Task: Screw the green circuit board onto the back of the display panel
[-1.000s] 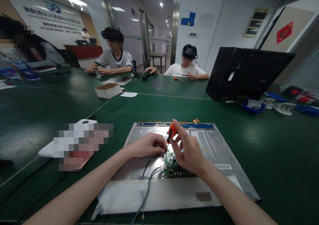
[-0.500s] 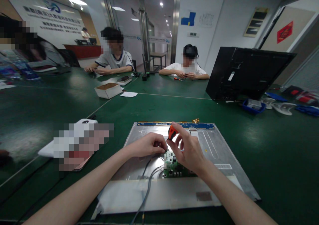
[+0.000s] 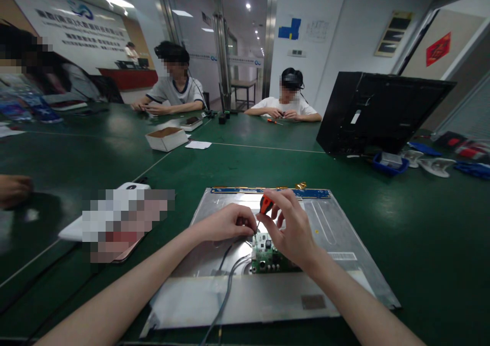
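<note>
My right hand grips a small screwdriver by its orange and black handle, between thumb and fingers. Its thin shaft slants down to the top left corner of a green circuit board. My left hand is closed in a pinch beside the shaft's lower end; what its fingertips hold, if anything, is hidden. The board lies on the metal back of a flat display panel, partly covered by my right hand. Grey cables run from the board's left side over the panel's near edge.
Left of the panel lie a white device and a pink phone-like object, both blurred out. Farther off are an open white box, a large black monitor housing and a blue tray. Another person's hand rests at the left edge.
My right hand's fingers have shifted slightly round the screwdriver's handle. The left hand stays in place. At the far left, another person's hand has come farther into view.
</note>
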`<state>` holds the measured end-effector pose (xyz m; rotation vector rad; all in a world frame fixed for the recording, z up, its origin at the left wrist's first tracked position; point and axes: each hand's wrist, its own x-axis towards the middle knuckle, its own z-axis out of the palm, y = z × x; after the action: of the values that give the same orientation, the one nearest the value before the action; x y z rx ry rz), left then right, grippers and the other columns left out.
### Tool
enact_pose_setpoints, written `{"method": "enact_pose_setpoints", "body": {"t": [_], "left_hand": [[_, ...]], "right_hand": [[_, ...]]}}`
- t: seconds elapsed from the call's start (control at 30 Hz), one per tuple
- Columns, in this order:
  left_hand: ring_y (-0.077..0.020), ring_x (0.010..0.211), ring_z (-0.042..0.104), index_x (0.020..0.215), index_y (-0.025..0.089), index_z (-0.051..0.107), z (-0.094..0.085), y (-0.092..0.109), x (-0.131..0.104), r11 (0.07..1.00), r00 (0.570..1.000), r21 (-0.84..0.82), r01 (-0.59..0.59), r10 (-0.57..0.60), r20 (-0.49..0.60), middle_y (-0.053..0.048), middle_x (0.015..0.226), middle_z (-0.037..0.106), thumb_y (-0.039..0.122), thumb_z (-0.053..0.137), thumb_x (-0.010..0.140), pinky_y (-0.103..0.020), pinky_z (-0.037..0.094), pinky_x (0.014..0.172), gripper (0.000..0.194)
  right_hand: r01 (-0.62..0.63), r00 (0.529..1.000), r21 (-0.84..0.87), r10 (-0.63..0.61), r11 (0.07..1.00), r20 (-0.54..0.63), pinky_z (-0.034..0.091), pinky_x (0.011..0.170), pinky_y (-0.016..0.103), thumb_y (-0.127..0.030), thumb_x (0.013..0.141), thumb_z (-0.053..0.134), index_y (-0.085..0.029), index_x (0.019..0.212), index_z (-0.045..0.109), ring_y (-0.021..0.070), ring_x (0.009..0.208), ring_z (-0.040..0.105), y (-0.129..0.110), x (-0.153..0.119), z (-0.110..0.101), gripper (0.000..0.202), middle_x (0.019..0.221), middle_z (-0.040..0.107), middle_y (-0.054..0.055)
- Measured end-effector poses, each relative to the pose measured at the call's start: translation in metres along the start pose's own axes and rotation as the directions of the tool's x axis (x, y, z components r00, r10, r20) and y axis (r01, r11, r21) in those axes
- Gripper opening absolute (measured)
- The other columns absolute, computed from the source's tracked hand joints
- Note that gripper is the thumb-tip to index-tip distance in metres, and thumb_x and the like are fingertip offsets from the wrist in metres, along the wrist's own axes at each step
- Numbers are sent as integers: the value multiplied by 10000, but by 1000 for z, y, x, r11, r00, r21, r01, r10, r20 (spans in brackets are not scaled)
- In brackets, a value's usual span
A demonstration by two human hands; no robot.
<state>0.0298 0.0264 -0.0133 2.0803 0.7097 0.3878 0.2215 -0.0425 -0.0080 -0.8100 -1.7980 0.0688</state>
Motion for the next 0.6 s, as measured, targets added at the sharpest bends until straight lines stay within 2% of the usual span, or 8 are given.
{"method": "enact_pose_setpoints", "body": {"t": [0.3, 0.43, 0.6], "left_hand": [[-126, 635, 524, 767, 166, 699, 0, 0, 0, 1000, 1000, 12, 3, -3, 6, 11, 713, 652, 185, 683, 782, -228, 411, 598, 29], [-130, 649, 528, 757, 162, 695, 0, 1, 0, 1000, 1000, 0, 13, -13, 12, 11, 701, 637, 182, 683, 784, -234, 411, 613, 36], [-137, 684, 541, 785, 166, 697, -1, 0, 0, 1000, 1000, 12, 8, -8, 18, 7, 737, 651, 181, 674, 793, -236, 416, 635, 28]], "right_hand": [[-5, 1000, 21, 5, 1000, 25, 493, 486, 236, -134, 936, 512, -312, 1446, 368, 125, 695, 590, 2, -3, 2, 559, 1093, 579, 61], [13, 1000, 10, -14, 1000, 16, 481, 474, 225, -143, 935, 512, -268, 1455, 316, 132, 688, 605, 2, -3, 3, 570, 1009, 608, 49], [17, 998, 4, -16, 1000, -60, 443, 438, 198, -221, 935, 573, -265, 1349, 341, 115, 609, 587, 4, -4, 5, 477, 885, 599, -2]]}}
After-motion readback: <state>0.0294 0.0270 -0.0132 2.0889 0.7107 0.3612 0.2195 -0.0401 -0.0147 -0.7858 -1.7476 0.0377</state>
